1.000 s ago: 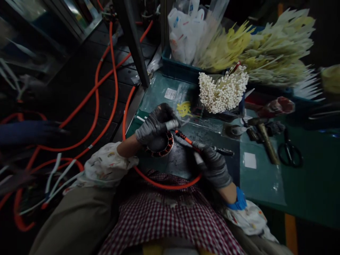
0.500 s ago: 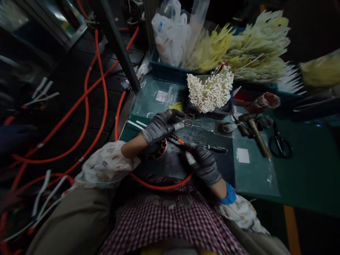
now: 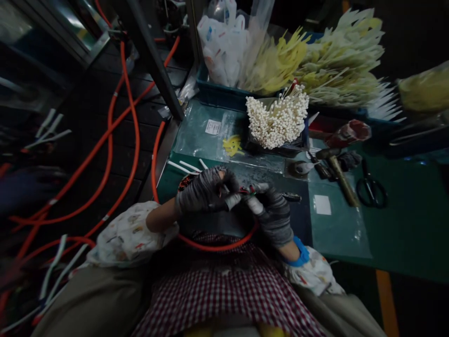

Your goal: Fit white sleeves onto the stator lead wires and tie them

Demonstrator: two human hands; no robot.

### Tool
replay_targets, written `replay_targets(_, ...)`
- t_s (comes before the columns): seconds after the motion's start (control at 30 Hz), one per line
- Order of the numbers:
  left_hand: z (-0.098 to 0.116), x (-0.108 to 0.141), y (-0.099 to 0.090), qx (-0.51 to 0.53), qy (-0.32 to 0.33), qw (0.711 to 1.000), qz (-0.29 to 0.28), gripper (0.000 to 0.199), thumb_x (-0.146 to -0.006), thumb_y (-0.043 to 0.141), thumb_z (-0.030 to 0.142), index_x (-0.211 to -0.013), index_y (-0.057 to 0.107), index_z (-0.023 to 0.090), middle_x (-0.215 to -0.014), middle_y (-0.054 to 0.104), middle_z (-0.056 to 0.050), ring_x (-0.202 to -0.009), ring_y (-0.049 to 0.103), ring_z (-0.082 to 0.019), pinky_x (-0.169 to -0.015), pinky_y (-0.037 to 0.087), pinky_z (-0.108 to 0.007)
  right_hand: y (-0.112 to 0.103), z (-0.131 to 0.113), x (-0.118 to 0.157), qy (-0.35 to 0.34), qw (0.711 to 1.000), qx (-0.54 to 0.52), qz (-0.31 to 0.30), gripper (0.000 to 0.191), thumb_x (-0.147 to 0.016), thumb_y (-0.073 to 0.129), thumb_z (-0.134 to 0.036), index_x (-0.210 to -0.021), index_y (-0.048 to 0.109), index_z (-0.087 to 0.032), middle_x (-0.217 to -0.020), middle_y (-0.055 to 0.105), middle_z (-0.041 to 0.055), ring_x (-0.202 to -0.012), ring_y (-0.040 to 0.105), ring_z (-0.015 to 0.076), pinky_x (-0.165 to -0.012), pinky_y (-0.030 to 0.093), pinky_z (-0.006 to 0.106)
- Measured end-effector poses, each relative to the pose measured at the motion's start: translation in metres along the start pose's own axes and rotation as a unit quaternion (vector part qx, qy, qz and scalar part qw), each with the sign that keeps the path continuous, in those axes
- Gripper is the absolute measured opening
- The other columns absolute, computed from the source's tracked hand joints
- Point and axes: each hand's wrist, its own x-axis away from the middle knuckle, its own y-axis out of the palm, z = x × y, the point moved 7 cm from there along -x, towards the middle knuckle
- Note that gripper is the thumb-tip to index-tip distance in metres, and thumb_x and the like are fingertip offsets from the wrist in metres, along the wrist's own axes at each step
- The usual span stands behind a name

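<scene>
My left hand point(image 3: 201, 193) and my right hand point(image 3: 275, 213), both in grey knit gloves with pale fingertips, meet above the dark mat. Thin red and green wires point(image 3: 247, 191) are pinched between the fingertips of both hands; their ends are hidden by the gloves. Below the hands an orange cable point(image 3: 217, 247) curves in front of the checked apron. An orange-and-black coil point(image 3: 184, 183) shows partly behind my left hand, beside several white tubes point(image 3: 189, 166). Just beyond my right hand lies a tool with a dark handle point(image 3: 292, 197).
White-tipped sticks point(image 3: 277, 119) fill a dark box at the back. Yellow strips point(image 3: 233, 145) lie on a plastic bag. A hammer point(image 3: 339, 178) and black scissors point(image 3: 370, 187) rest at the right. Orange cables point(image 3: 135, 135) loop at the left, near a blurred dark blue shape point(image 3: 31, 187).
My left hand has come down towards me, and my right hand has moved up to meet it at the wires. The yellow strips and white tubes show more fully.
</scene>
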Motion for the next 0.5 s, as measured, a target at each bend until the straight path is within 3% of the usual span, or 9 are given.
replay_targets(0.1, 0.008, 0.007, 0.003, -0.031, 0.057, 0.998, 0.026, 0.008, -0.1, 0.072, 0.03, -0.098, 0.073, 0.023, -0.09, 0.078, -0.003, -0.08, 0.074, -0.02, -0.077, 0.066, -0.035, 0.004, -0.002, -0.011, -0.039, 0.998, 0.006, 0.046, 0.025, -0.095, 0.09, -0.051, -0.098, 0.08, -0.028, -0.091, 0.086, 0.0016, -0.083, 0.081, 0.0245, -0.079, 0.068, 0.042)
replay_targets(0.17, 0.011, 0.012, -0.006, -0.052, 0.073, 0.995, 0.052, 0.012, -0.102, 0.072, 0.034, -0.105, 0.077, 0.024, -0.101, 0.082, -0.006, -0.092, 0.079, -0.024, -0.085, 0.069, -0.041, 0.009, -0.002, -0.02, -0.057, 0.994, -0.036, 0.088, 0.029, -0.097, 0.088, -0.055, -0.098, 0.076, -0.028, -0.096, 0.085, 0.0017, -0.088, 0.082, 0.0249, -0.083, 0.07, 0.044)
replay_targets(0.23, 0.009, 0.01, -0.023, -0.051, 0.05, 0.996, 0.048, 0.019, -0.107, 0.069, 0.039, -0.113, 0.079, 0.024, -0.111, 0.084, -0.007, -0.101, 0.081, -0.024, -0.09, 0.07, -0.042, 0.016, 0.0, -0.026, -0.056, 0.987, -0.081, 0.129, 0.031, -0.101, 0.084, -0.058, -0.102, 0.072, -0.029, -0.103, 0.084, 0.0017, -0.096, 0.082, 0.0244, -0.09, 0.071, 0.046)
replay_targets(0.3, -0.001, -0.005, -0.046, -0.035, -0.03, 0.998, 0.03, 0.028, -0.111, 0.064, 0.042, -0.117, 0.08, 0.02, -0.114, 0.085, -0.008, -0.103, 0.081, -0.023, -0.096, 0.069, -0.04, 0.028, 0.005, -0.031, -0.029, 0.983, -0.113, 0.142, 0.032, -0.105, 0.078, -0.061, -0.107, 0.07, -0.03, -0.107, 0.082, 0.0019, -0.099, 0.08, 0.023, -0.095, 0.07, 0.047)
replay_targets(0.33, -0.01, -0.017, -0.063, -0.042, -0.088, 0.994, 0.059, 0.031, -0.111, 0.063, 0.044, -0.115, 0.08, 0.018, -0.112, 0.085, -0.008, -0.103, 0.08, -0.023, -0.098, 0.067, -0.039, 0.036, 0.008, -0.032, -0.009, 0.983, -0.136, 0.123, 0.033, -0.106, 0.074, -0.063, -0.107, 0.071, -0.03, -0.106, 0.081, 0.0018, -0.097, 0.079, 0.0222, -0.094, 0.069, 0.045)
replay_targets(0.4, -0.023, -0.051, -0.078, -0.09, -0.13, 0.987, 0.028, 0.027, -0.1, 0.074, 0.035, -0.114, 0.083, 0.012, -0.114, 0.085, -0.011, -0.107, 0.078, -0.026, -0.103, 0.064, -0.04, 0.058, 0.012, -0.033, 0.03, 0.979, -0.2, 0.039, 0.038, -0.105, 0.074, -0.068, -0.105, 0.072, -0.03, -0.101, 0.082, 0.0013, -0.09, 0.077, 0.0213, -0.088, 0.069, 0.042)
replay_targets(0.43, -0.037, -0.07, -0.074, -0.178, -0.186, 0.965, -0.05, 0.026, -0.101, 0.072, 0.031, -0.117, 0.083, 0.012, -0.117, 0.085, -0.011, -0.111, 0.077, -0.025, -0.107, 0.062, -0.039, 0.068, 0.011, -0.031, 0.042, 0.972, -0.231, -0.011, 0.04, -0.102, 0.077, -0.069, -0.103, 0.073, -0.029, -0.099, 0.082, 0.0011, -0.087, 0.077, 0.0212, -0.084, 0.069, 0.04)
replay_targets(0.47, -0.054, -0.086, -0.07, -0.268, -0.241, 0.925, -0.12, 0.028, -0.104, 0.07, 0.029, -0.124, 0.084, 0.015, -0.122, 0.085, -0.01, -0.115, 0.077, -0.024, -0.111, 0.059, -0.039, 0.076, 0.01, -0.028, 0.048, 0.965, -0.252, -0.059, 0.04, -0.099, 0.081, -0.069, -0.101, 0.075, -0.029, -0.097, 0.083, 0.0011, -0.086, 0.077, 0.0214, -0.082, 0.069, 0.039)
replay_targets(0.5, -0.067, -0.103, -0.066, -0.299, -0.272, 0.902, -0.149, 0.029, -0.1, 0.075, 0.028, -0.124, 0.085, 0.013, -0.121, 0.085, -0.013, -0.113, 0.077, -0.027, -0.111, 0.059, -0.042, 0.081, 0.008, -0.025, 0.048, 0.96, -0.26, -0.095, 0.04, -0.096, 0.086, -0.068, -0.1, 0.077, -0.029, -0.095, 0.083, 0.0013, -0.085, 0.078, 0.0217, -0.08, 0.069, 0.038)
